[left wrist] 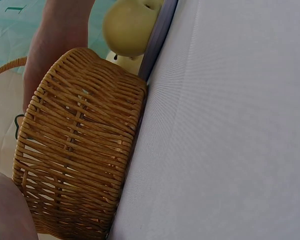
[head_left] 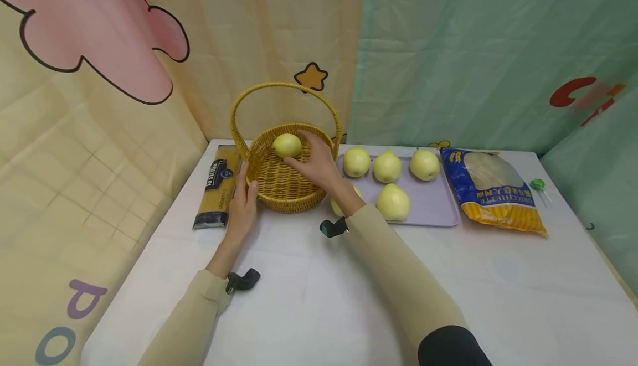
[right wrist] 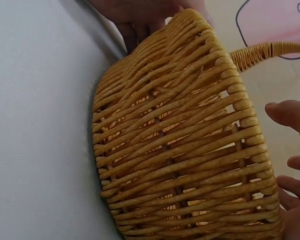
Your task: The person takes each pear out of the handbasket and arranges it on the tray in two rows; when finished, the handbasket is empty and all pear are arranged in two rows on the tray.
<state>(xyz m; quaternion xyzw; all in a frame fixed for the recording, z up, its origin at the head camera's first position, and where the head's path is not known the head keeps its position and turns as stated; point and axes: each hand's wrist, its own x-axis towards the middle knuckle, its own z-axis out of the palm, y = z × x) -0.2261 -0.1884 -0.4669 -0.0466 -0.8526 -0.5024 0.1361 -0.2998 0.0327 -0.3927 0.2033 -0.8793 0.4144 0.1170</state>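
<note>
A yellow wicker basket (head_left: 286,205) with a tall arched handle stands on the table, and one pale yellow-green pear (head_left: 286,145) lies inside it toward the back. My right hand (head_left: 317,161) reaches over the basket's right side, thumb and fingers spread apart beside the pear. In the right wrist view those fingers (right wrist: 290,114) hold nothing, and the wicker wall hides the pear. My left hand (head_left: 242,205) rests against the basket's left outer side, fingers extended along the wall and thumb at the rim.
Right of the basket, a lilac tray (head_left: 433,211) bears several pears (head_left: 394,202), one partly behind my right wrist. Further right lie a blue-and-yellow pasta bag (head_left: 498,189) and a green lollipop (head_left: 538,184). A spaghetti pack (head_left: 219,186) lies left of the basket. Curtains (head_left: 448,50) hang behind.
</note>
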